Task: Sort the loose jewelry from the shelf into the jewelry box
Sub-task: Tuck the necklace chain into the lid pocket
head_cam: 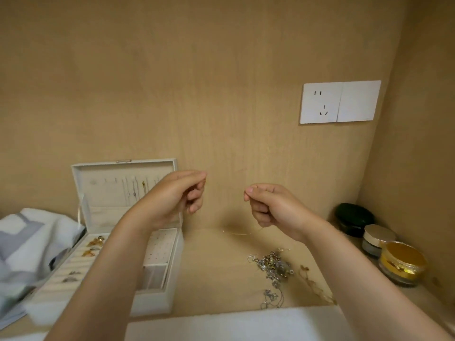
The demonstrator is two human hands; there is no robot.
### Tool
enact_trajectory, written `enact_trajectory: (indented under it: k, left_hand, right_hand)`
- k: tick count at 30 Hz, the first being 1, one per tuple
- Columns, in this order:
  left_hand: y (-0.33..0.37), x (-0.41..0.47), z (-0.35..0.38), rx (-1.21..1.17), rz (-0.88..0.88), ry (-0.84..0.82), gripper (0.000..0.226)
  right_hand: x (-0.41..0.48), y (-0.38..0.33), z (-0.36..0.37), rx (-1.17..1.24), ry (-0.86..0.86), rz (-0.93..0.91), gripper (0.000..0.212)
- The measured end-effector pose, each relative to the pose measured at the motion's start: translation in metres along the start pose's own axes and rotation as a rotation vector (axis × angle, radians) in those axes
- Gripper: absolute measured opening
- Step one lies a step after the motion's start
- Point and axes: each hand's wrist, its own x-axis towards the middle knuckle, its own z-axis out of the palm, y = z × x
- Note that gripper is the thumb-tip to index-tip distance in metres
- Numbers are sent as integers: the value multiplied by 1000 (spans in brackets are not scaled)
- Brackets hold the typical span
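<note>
1. Plainly, the thing being handled is a fine gold chain (237,233), so thin that most of its length is lost against the wood. Only a faint low loop shows, sagging toward the shelf (211,271); whether it touches the shelf I cannot tell.
2. I judge it very light and wholly limp. It will swing, twist on itself and catch on anything rough, and links this fine probably will not stand a hard tug.
3. The ends, near the clasp, look like the best places to take hold, with the chain kept spread so it cannot knot. The left hand (177,195) pinches one end between thumb and forefinger, and the right hand (268,205) pinches the other. The remaining fingers (197,207) are curled in.
4. The chain hangs between the two hands above the middle of the shelf, toward its back edge. It is just right of the jewelry box (152,303) and behind the pile of loose jewelry (273,265).
5. The box stands open at the shelf's left, its lid (103,173) upright. Hanging necklaces (134,190) line the lid, which is likely where this chain goes. Rings (94,244) sit in the padded rolls below.
6. The pile, a tangle of silver and gold pieces near the shelf's front edge, is not yet sorted.
</note>
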Motion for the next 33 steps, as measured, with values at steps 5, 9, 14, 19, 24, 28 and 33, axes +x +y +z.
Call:
enact_trajectory:
  k: [5,9,14,19,24,28,33]
  left_hand:
    - [-3,-24,-62,-465,80,4,29]
    - [-3,-41,-111,-672,186,-45,13]
    - [0,-54,-152,-463,215,234,7]
    - [1,-61,-184,-275,229,420,11]
    - [1,-64,-199,-47,206,517,10]
    - [-3,-63,-206,8,214,583,8]
    - [-12,-60,-212,80,257,623,6]
  right_hand:
    - [31,-13,54,82,-105,-4,27]
    - [57,-15,98,96,-138,17,29]
    - [88,-7,152,-24,-195,40,28]
    - [114,-1,199,-67,-264,85,25]
    - [133,-1,230,-220,-358,59,11]
    - [148,7,249,-338,-314,18,12]
    - [159,15,264,-282,-269,42,33]
